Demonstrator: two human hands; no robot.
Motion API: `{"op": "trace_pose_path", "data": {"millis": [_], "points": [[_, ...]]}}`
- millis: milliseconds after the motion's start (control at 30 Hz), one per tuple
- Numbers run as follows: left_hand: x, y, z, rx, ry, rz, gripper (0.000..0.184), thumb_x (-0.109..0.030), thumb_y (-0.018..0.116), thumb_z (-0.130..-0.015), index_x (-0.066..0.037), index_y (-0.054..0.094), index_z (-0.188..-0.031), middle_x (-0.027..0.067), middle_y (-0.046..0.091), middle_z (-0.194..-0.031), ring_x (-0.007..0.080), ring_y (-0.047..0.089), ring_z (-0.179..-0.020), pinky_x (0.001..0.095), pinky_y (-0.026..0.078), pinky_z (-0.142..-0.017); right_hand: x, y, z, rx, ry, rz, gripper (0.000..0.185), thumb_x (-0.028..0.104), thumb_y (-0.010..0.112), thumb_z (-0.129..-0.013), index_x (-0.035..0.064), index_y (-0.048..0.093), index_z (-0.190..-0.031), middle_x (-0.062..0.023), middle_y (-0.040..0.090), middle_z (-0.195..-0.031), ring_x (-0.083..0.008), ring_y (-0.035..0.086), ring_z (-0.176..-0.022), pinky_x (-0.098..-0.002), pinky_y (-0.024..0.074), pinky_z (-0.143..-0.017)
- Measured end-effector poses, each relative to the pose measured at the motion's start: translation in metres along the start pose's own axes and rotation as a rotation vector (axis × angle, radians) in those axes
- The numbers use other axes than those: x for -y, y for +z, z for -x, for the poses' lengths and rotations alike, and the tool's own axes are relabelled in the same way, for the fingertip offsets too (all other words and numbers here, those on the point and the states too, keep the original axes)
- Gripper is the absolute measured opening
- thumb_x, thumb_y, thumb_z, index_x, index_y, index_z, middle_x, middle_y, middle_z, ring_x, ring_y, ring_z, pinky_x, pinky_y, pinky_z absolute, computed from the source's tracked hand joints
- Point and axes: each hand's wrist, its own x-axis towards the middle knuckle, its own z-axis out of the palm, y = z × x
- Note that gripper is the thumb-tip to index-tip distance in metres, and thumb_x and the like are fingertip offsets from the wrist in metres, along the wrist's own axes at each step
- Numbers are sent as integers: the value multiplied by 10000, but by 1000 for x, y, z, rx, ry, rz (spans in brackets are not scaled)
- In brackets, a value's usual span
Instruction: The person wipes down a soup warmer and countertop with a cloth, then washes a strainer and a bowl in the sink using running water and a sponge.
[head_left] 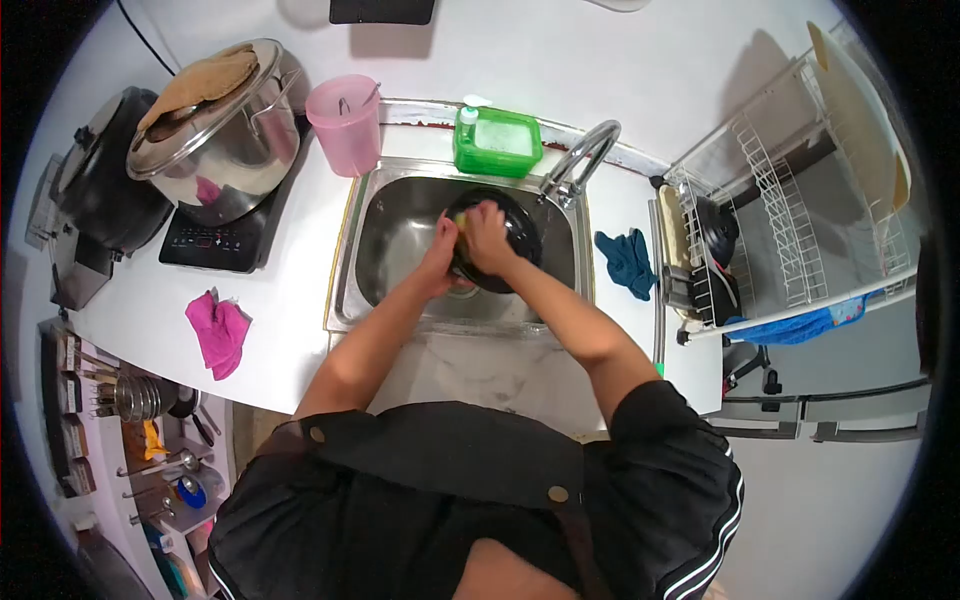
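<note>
Over the steel sink (375, 240), a round black bowl or pan (522, 232) is tilted, its shiny inside towards me. My left hand (438, 260) grips its left side, fingers partly hidden underneath. Curled fingers of my right hand (487, 240) press into the black vessel. Between both hands shows a bit of yellow-green sponge (461, 222), mostly covered by my right hand. The curved chrome faucet (592, 150) rises at the sink's back right corner, with a thin stream of water seemingly below it.
Behind the sink stand a green soap container (497, 160) and a pink pitcher (344, 130). Left are a large steel pot (225, 150) on an induction cooker (215, 240) and a pink cloth (218, 332). A teal cloth (626, 262) and a white dish rack (780, 215) are right.
</note>
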Motion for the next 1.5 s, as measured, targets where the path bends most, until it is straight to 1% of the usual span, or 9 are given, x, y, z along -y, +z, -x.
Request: {"op": "trace_pose_path", "data": {"millis": [167, 200, 300, 633, 833, 967, 1167, 1300, 1500], "points": [[-18, -3, 7, -19, 65, -15, 644, -618, 324, -823, -327, 85, -1345, 57, 308, -1318, 285, 429, -1119, 475, 507, -655, 3, -40, 1, 552, 339, 166, 314, 312, 480, -828, 59, 530, -1008, -130, 468, -1099, -296, 465, -970, -426, 389, -779], [-18, -2, 8, -16, 112, -11, 634, -609, 328, -827, -325, 93, -1343, 53, 315, -1312, 274, 437, -1112, 463, 512, -651, 7, -35, 1, 791, -112, 199, 435, 365, 441, -840, 22, 471, -1105, -194, 493, -1041, -328, 469, -960, -426, 394, -789], [-5, 4, 11, 37, 57, 42, 608, -605, 315, -834, -319, 126, -1336, 48, 336, -1300, 261, 442, -1112, 452, 510, -678, 39, 12, 4, -172, 305, -531, 254, 248, 421, -866, 56, 482, -1021, -225, 497, -1063, -399, 466, -976, -445, 371, -814], [9, 4, 10, 59, -155, -117, 642, -558, 354, -855, -326, 19, -1351, 55, 321, -1317, 324, 499, -1020, 515, 501, -553, 3, 28, -1, -412, 283, -268, 156, 183, 509, -810, 79, 489, -924, -208, 486, -924, -384, 472, -857, -437, 385, -719], [-21, -19, 3, 6, -10, -92, 605, -572, 317, -859, -345, 32, -1342, 71, 295, -1327, 338, 470, -1060, 489, 511, -564, 5, 21, 15, 570, 247, -275, 560, 306, 491, -828, 58, 324, -1302, -236, 271, -1340, -433, 337, -1157, -456, 303, -960], [8, 2, 4, -97, -121, -63, 627, -639, 250, -833, -183, 329, -1254, 74, 453, -1208, 257, 501, -1068, 462, 523, -624, 9, 35, 0, -176, 24, 15, 535, 249, 446, -843, 178, 274, -1345, -242, 174, -1382, -452, 201, -1243, -561, 222, -967], [-20, 1, 18, -127, 44, -136, 606, -645, 276, -826, -239, 235, -1275, 62, 424, -1238, 271, 519, -1029, 441, 526, -589, 8, 27, 18, 699, 68, -250, 597, 317, 407, -862, 148, 165, -1381, -196, 33, -1428, -414, 130, -1288, -638, 188, -931], [9, -2, 13, 60, -124, -113, 586, -588, 310, -850, -334, 86, -1328, 65, 313, -1314, 323, 458, -1081, 514, 509, -612, 32, 7, 15, 16, 338, -91, 591, 367, 424, -858, 149, 212, -1365, -171, 69, -1426, -413, 175, -1270, -631, 215, -922], [-24, 23, 39, -155, 57, -226, 603, -607, 312, -839, -328, 121, -1339, 48, 304, -1321, 276, 435, -1111, 481, 508, -607, 32, -25, 30, 418, 398, -732, 635, 283, 581, -795, 105, 283, -1327, -220, 292, -1320, -339, 278, -1239, -536, 215, -985]]}}
